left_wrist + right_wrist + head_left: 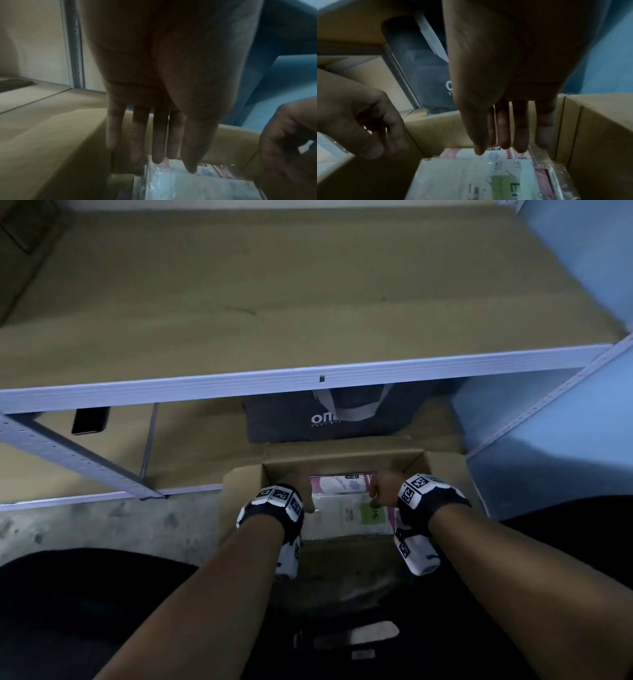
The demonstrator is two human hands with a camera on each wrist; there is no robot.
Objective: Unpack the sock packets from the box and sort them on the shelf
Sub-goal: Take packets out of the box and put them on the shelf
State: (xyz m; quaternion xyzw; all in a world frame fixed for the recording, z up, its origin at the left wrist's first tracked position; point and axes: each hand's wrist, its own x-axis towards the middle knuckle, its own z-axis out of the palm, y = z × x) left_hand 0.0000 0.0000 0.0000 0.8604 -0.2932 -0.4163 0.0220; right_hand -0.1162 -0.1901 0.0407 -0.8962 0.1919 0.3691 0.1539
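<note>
- Left hand (303,491) and right hand (383,487) reach into the open cardboard box (342,455), fingers straight, gripping nothing
- Sock packets (346,513) – clear plastic, pink and green labels – fill the box wall to wall
- Beyond, a bare shelf (274,302)

The concrete floor (102,525) carries the open cardboard box (243,481); the lower shelf (191,440) bears a dark bag (291,422) and a black flat object (89,421).

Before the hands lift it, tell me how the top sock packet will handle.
The top packet looks floppy: flat, in thin clear film. That glossy wrap is probably slippery. It seems light, though packets packed beside it in the box may drag.
</note>
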